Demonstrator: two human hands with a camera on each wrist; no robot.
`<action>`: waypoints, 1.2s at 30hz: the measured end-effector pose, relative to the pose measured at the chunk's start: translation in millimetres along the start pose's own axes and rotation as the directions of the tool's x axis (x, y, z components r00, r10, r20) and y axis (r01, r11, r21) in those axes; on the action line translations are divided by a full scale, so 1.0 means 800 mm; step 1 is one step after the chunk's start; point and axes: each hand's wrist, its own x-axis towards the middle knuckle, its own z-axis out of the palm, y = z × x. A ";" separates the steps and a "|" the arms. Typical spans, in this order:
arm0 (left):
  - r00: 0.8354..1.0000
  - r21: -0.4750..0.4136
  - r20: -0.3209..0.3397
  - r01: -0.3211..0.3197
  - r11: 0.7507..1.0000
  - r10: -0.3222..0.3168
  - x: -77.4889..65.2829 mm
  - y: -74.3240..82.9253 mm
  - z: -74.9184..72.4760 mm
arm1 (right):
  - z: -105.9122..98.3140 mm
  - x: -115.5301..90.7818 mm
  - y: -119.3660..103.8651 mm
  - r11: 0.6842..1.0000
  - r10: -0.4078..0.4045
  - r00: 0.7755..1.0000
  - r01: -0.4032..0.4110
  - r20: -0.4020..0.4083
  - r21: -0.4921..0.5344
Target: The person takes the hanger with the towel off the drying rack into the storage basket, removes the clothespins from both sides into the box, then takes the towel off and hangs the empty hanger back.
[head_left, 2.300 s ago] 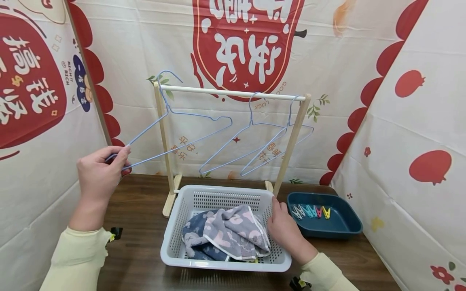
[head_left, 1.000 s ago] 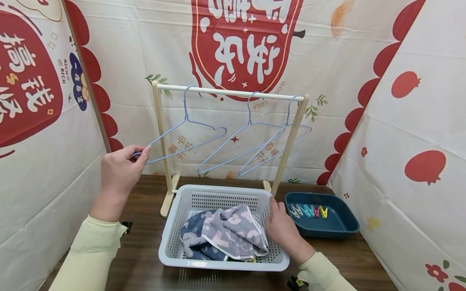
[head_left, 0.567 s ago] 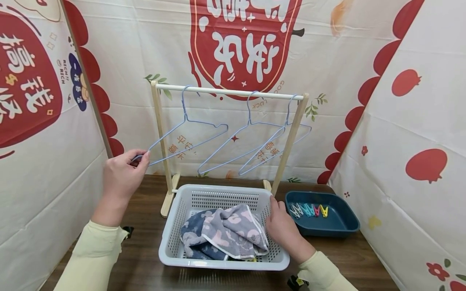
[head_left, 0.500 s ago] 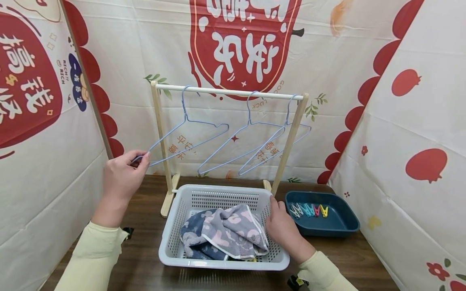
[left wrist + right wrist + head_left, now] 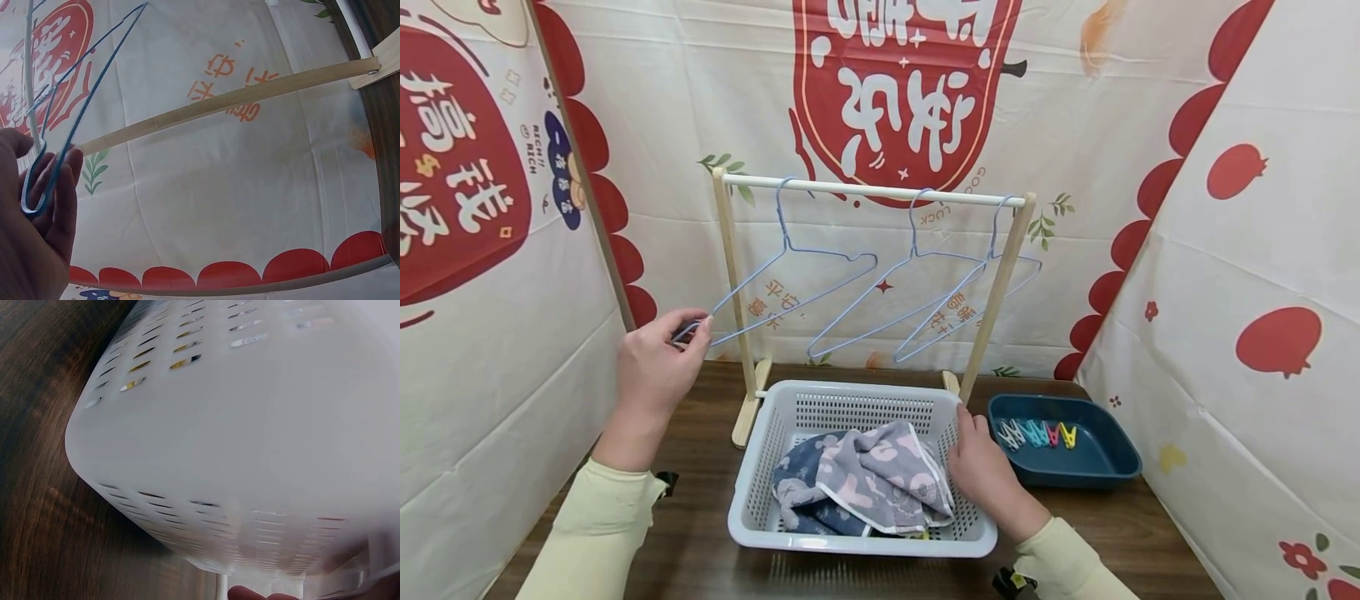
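My left hand (image 5: 662, 354) holds the left end of a blue wire hanger (image 5: 820, 251), whose hook goes over the white rail (image 5: 865, 190) of a wooden rack. In the left wrist view, the bent end of the hanger (image 5: 65, 153) lies between thumb and curled fingers. Two more blue hangers, a middle one (image 5: 865, 336) and a right one (image 5: 925, 342), hang further along the rail. My right hand (image 5: 988, 467) grips the right rim of a light grey laundry basket (image 5: 857, 546). Inside lies a crumpled grey-and-pink patterned cloth (image 5: 880, 475) with a navy cloth (image 5: 820, 517) partly under it.
A dark blue tray (image 5: 1097, 454) with several coloured clothespins (image 5: 1033, 433) stands right of the basket. The rack's left post (image 5: 735, 283) rises close beside my left hand. Printed fabric walls (image 5: 1225, 292) enclose the brown table (image 5: 700, 533) at the back and both sides.
My left hand has carried the left hanger rightward, and its hook has come over the rail. In the last half second the hanger shifts slightly right. The right hand stays on the basket.
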 end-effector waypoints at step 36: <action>0.801 0.016 0.540 0.295 0.955 -0.257 -0.110 -0.024 0.027 | -0.013 0.001 0.020 0.992 -0.009 1.000 0.011 -0.016 0.125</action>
